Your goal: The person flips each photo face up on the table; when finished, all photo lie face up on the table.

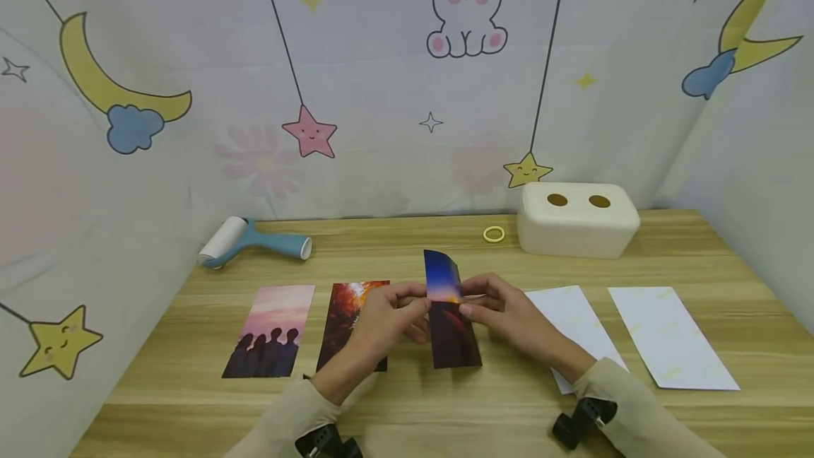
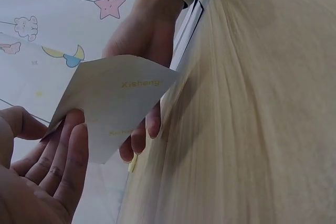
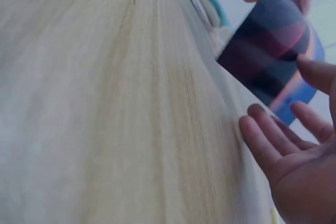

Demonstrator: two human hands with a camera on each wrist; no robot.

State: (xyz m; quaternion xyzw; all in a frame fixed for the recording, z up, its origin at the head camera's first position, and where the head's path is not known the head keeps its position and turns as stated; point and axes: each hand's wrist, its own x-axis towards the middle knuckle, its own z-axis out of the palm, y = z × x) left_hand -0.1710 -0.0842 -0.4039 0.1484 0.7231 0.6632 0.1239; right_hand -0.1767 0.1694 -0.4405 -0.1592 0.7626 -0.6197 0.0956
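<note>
Over the middle of the table, both hands hold a photo print (image 1: pixel 453 341) with a blue-to-orange sky above a dark lower half. My left hand (image 1: pixel 384 320) pinches its left edge between thumb and fingers. At the right edge my right hand (image 1: pixel 511 313) pinches it too, its thumb on the picture side in the right wrist view. The print is raised and bowed. Its white back (image 2: pixel 118 95) with yellow lettering faces the left wrist camera. A print of red and orange trees (image 1: pixel 331 338) lies partly hidden behind my left hand.
A sunset print with silhouettes (image 1: pixel 270 334) lies at left. Two white sheets, a nearer one (image 1: pixel 575 309) and an outer one (image 1: pixel 674 338), lie at right. Along the back are a blue-handled lint roller (image 1: pixel 254 240), a yellow ring (image 1: pixel 493 234) and a cream box with two holes (image 1: pixel 575 228).
</note>
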